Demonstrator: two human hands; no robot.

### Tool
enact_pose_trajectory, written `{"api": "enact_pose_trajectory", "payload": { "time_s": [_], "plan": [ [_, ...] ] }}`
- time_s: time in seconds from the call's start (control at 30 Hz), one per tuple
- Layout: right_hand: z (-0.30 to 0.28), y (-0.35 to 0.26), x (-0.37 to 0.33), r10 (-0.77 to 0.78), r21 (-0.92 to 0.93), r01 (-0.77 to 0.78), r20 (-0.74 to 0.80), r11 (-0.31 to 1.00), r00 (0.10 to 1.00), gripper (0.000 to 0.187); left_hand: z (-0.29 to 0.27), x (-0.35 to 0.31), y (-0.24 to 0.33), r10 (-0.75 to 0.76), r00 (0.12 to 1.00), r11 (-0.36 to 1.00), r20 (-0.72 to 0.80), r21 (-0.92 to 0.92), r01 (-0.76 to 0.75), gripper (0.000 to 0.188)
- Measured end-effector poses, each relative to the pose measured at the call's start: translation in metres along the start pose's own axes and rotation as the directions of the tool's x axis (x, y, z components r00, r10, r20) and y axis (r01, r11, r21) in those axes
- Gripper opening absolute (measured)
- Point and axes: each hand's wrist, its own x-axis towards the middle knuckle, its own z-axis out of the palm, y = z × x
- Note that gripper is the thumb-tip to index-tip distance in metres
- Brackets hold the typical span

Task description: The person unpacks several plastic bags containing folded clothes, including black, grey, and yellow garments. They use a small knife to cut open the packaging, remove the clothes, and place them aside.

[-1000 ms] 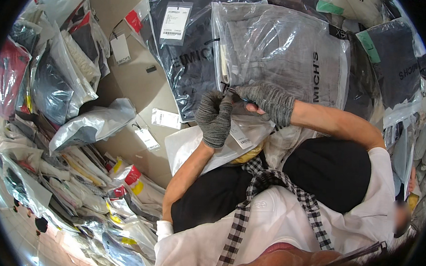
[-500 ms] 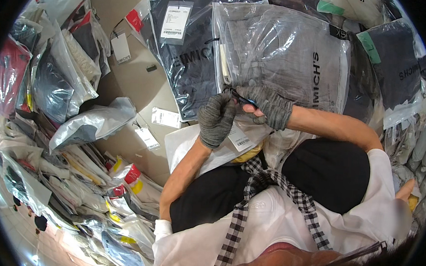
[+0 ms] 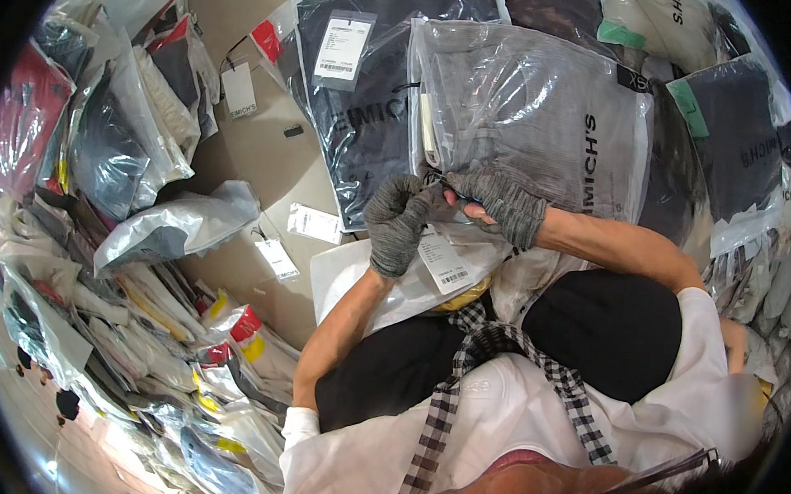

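Cardboard floor (image 3: pixel 265 162) amid bagged garments, gloved fingers (image 3: pixel 435 195) pinching a tag (image 3: pixel 444 259).

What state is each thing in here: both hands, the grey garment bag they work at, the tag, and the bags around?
Left hand: gloved, fingers curled in a grip at the grey bag's lower edge.
Right hand: gloved, pinching the same spot.
Grey garment bag: flat, clear plastic wrinkled.
White barcode tag: hanging below the hands.
Dark garment bag: flat, partly under the grey one.
Loose tags: lying on cardboard.
Bag pile: heaped, untidy.
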Motion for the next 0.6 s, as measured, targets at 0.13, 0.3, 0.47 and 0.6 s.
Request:
{"api": "enact_pose_trajectory", "payload": {
  "time_s": [0.13,0.3,0.47,0.6],
  "plan": [
    [0.003,0.002,-0.005,-0.236,-0.302,0.222,-0.010,0.927,0.972,0.016,0.000,0.000,0.008,-0.109,0.994,0.978,-0.019,-0.181,0.104,0.005],
    [0.000,0.002,0.003,-0.347,-0.405,0.335,0.048,0.850,0.937,0.020,-0.021,0.000,0.024,-0.031,0.984,0.996,-0.177,-0.086,0.016,0.004],
    [-0.024,-0.001,0.014,-0.021,-0.085,0.052,0.335,0.995,0.942,0.030,-0.107,0.033,0.050,0.391,0.850,0.884,-0.353,0.402,-0.240,0.016],
    [0.008,-0.004,-0.017,-0.309,-0.872,0.321,0.210,0.370,0.928,0.036,-0.108,0.034,0.108,0.725,0.689,0.124,-0.001,0.984,-0.129,0.043]
  ]
}}
